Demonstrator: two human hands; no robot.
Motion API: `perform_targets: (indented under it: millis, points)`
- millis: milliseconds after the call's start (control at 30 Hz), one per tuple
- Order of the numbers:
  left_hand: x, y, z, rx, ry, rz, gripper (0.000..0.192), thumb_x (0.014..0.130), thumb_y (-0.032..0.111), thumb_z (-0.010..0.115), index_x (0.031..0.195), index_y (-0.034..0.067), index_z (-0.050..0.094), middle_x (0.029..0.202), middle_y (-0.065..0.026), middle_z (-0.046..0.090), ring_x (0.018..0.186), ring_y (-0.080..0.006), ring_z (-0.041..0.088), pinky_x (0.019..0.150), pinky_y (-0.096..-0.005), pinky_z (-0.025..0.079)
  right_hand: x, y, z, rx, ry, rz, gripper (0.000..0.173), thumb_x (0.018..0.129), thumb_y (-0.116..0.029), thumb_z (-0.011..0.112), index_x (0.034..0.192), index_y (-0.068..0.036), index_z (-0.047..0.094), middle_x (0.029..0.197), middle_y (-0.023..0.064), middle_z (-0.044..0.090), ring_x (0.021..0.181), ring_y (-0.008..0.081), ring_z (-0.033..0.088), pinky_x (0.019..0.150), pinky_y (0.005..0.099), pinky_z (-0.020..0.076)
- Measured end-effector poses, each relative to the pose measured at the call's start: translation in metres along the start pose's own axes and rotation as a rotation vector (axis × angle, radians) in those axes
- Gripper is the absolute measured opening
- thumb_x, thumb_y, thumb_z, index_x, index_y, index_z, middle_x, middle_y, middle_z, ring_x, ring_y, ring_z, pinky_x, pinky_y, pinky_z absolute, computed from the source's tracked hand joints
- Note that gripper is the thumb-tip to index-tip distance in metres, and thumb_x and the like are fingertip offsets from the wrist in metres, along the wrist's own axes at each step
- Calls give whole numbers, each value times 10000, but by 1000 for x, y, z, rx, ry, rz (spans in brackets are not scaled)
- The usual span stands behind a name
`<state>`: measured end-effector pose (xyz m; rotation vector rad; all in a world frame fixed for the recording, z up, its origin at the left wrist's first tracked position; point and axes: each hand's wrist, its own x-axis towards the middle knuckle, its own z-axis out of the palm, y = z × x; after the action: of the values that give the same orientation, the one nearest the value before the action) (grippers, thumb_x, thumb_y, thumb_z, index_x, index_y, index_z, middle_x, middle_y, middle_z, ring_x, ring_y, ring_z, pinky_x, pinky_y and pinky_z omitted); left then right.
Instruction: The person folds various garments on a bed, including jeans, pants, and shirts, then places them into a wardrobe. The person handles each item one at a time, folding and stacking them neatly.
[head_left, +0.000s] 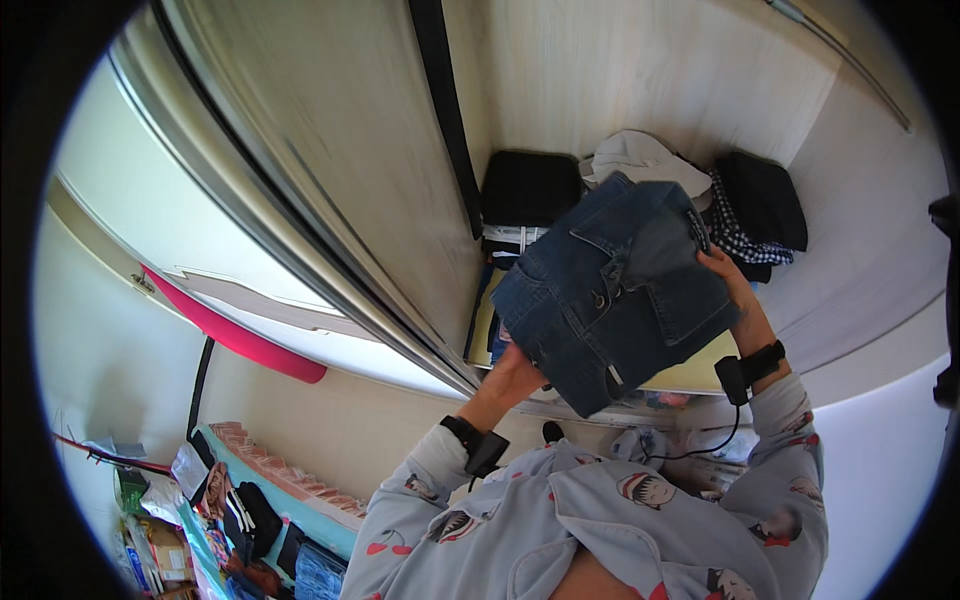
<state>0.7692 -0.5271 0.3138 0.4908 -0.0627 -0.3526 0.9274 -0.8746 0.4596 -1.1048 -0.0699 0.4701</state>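
Observation:
A folded dark-blue denim garment (615, 292) with a metal button and pockets is held up in front of me, before an open wardrobe. My left hand (514, 375) grips its lower left edge. Along its right edge, my right hand (727, 274) has hold of it, with fingers at the side. Behind the denim, on the wardrobe shelf, lie a black folded item (531, 187) on a stack, a light grey cloth item (645, 157), and a black folded garment (763, 199) on black-and-white checked fabric (731, 225). The denim hides part of the shelf.
A metal-edged sliding door (300, 247) stands at the left of the wardrobe. A metal rod (847, 56) runs at the upper right. At lower left, clothes (255, 517) lie on a bed with a turquoise cover (300, 480), near a cardboard box (171, 555). Plastic bags (645, 444) lie below the shelf.

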Motion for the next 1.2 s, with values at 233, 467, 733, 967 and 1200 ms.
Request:
perform_targets:
  millis: [233,467,733,967,1200]
  points:
    - [74,18,-6,242,439,107,678,819,196,739,1398,131,392,1326,-72,516,1232,-279,480,1052,-478,380,46,24,-31,-228,74,-25,523,831,-59,711,1312,8,518,1080,101,663,906,189,661,787,307,546]
    - [174,136,-2,537,630,184,693,810,156,715,1415,72,388,1323,-134,527,1183,-297,521,987,-461,441,143,26,-7,-48,45,-162,378,868,-62,673,1228,-11,571,1066,88,662,866,175,659,744,286,543]
    - [300,263,-19,1612,666,616,660,857,187,663,1437,50,381,1359,-246,489,1272,-360,463,1063,-400,373,297,50,-1,26,142,-214,306,877,-69,663,1160,-10,562,1038,110,649,876,215,635,724,353,531]
    - [281,135,-135,1863,549,263,795,783,154,725,1469,90,328,1476,-255,328,1361,-402,337,1109,-428,312,390,138,-21,-865,421,-27,536,804,-93,703,1238,99,453,1258,279,530,1129,388,555,940,417,452]
    - [285,135,-144,758,772,180,691,860,138,680,1465,204,352,1395,-142,422,1199,-289,486,916,-462,484,406,138,-19,-859,419,67,569,770,-24,725,1233,88,414,1289,278,482,1143,397,528,918,477,453]
